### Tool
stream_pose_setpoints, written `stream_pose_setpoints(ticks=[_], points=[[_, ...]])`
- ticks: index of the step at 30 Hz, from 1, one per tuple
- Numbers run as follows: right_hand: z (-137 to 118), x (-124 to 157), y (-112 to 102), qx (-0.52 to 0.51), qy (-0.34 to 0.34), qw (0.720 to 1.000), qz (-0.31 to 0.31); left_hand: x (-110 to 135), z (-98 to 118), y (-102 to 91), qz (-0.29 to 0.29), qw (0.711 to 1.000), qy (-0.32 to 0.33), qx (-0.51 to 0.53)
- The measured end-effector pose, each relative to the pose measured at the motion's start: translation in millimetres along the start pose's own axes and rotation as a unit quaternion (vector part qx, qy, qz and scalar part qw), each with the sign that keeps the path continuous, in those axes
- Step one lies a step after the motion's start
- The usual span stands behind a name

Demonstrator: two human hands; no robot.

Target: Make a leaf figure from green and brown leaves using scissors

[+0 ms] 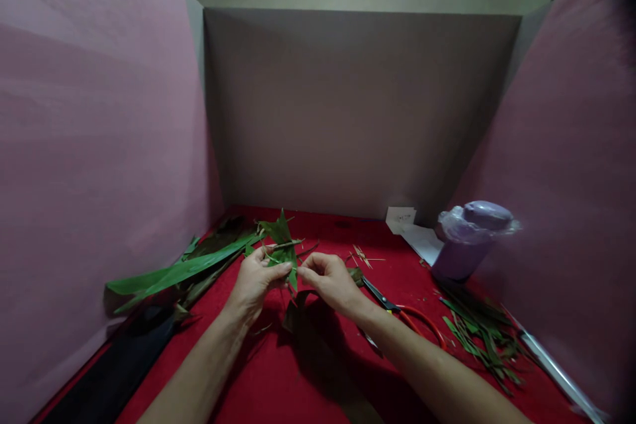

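Near the middle of the red cloth, my left hand (257,278) is closed on a folded green leaf piece (281,236), its thumb pressing the lower part. Thin stems or sticks cross the leaf and poke out to the sides. My right hand (328,278) pinches at the leaf's right edge, thumb and forefinger together; what lies between those fingertips is too small to make out. Below the hands a long dark brownish leaf strip (318,351) runs toward me. Just right of my right hand lie scissors (397,308) with red-orange handles, partly hidden by my forearm.
Long green leaves (183,268) lie along the left, beside a black object (124,358). Thin wooden sticks (364,256) sit behind the scissors. At right stand a purple container (462,245) wrapped in plastic, white papers (420,240) and leaf scraps (484,338). Pink panels flank both sides.
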State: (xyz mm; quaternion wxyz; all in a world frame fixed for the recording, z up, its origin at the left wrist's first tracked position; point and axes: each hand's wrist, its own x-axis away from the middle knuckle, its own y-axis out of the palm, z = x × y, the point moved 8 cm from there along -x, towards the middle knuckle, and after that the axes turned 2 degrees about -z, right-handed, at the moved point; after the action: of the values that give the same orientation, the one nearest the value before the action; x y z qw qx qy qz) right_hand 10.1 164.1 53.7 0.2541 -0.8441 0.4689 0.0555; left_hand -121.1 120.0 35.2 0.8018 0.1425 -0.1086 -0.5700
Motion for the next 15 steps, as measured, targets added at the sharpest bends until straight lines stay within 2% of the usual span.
stream_pose_setpoints(ticks=[15], points=[[9.6, -1.0, 6.7, -0.053, 0.021, 0.998, -0.034, 1.4, -2.0, 3.2, -0.005, 1.000, -0.017, 0.002]])
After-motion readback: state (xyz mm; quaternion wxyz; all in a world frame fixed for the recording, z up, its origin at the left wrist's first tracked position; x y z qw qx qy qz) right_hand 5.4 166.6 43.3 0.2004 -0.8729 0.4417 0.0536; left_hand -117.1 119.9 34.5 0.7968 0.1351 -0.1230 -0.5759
